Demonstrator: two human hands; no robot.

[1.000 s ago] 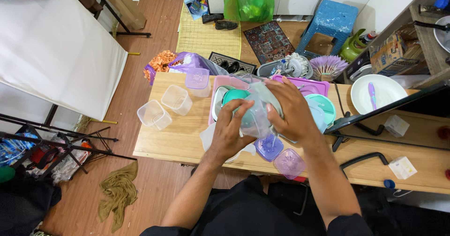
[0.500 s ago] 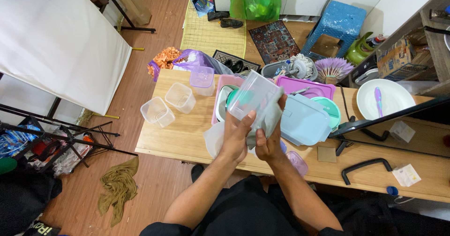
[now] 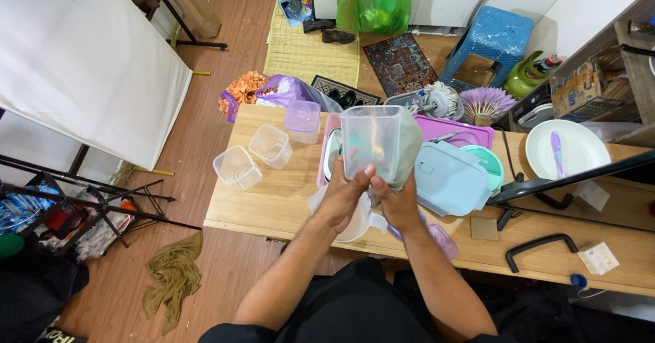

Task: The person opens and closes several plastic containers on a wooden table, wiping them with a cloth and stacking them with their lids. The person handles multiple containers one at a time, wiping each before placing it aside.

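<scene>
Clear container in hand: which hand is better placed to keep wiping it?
Probably right. The right hand has the grey cloth pressed against the clear container on its right side. The left hand grips the container's base, thumb up the near wall, so it steadies.

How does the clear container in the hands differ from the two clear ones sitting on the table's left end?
The held container is lifted off the table, gripped by the left hand and right hand with a grey cloth against it. The two table containers stand untouched, mouths up, and look smaller. All are clear, squarish and lidless.
</scene>
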